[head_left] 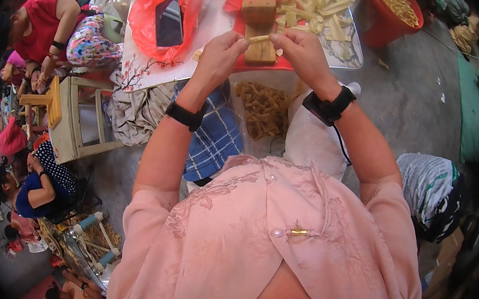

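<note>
A short pale strip (258, 38) sits pinched between the fingertips of both hands, held in the air just in front of a wooden block (259, 28) that stands on a red tray (264, 64). The left hand (222, 53) grips its near end with thumb and forefinger closed on it; the right hand (301, 50) nips the other end the same way, the rest of its fingers curled.

The strip looks thin and stiff, so too firm a bend between the two pinches could snap it (or it could simply slip out and drop into the bag of tan folded pieces (264, 111) below, where it would be hard to find again). A nudge from either wrist could also tip the block, which appears to rest loose on the tray.

Beyond the block lies a heap of pale cut strips (318, 5) on a patterned table cover (142, 70), with a red plastic bag (166, 17) to the left and a red bucket (390, 16) of tan pieces at the right. The floor is bare grey concrete (411, 98). Other people (52, 28) sit at low wooden stools (77, 119) on the left, busy with their own hands.
</note>
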The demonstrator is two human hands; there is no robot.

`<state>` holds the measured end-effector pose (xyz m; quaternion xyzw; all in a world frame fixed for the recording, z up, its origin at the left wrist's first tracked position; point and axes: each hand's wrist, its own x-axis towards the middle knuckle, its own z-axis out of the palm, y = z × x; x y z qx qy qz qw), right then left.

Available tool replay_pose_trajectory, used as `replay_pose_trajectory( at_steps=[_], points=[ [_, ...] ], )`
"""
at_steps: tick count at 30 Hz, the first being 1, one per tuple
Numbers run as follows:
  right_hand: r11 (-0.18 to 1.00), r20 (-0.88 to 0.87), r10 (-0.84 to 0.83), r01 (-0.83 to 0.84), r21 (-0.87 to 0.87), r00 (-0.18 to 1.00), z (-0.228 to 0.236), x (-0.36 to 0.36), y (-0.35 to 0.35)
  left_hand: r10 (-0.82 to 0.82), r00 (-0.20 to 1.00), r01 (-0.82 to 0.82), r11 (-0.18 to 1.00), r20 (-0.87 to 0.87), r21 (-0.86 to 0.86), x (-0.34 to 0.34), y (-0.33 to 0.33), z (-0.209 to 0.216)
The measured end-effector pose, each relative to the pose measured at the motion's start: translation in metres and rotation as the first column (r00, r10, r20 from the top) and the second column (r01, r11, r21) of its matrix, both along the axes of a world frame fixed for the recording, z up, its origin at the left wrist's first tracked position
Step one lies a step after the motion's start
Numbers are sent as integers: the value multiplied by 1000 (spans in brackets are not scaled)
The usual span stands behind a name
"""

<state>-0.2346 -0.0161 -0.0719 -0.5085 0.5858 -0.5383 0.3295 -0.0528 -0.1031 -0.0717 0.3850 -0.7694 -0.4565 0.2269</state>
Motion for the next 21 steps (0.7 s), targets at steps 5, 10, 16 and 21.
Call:
replay_pose_trajectory(
  at_steps=[5,10,16,21],
  points=[
    [989,-441,-93,132,59,893,-21,2,-1,90,947,-33,982,308,-186,-15,5,4],
    [983,-435,-116,167,80,893,2,9,27,117,934,-50,978,338,-202,13,35,10],
    [959,-192,1,-55,-279,981,21,43,49,-144,977,206,829,-157,520,29,82,12],
    [919,-91,94,-121,-375,991,23,64,68,293,847,300,426,-444,854,23,101,14]
  ],
)
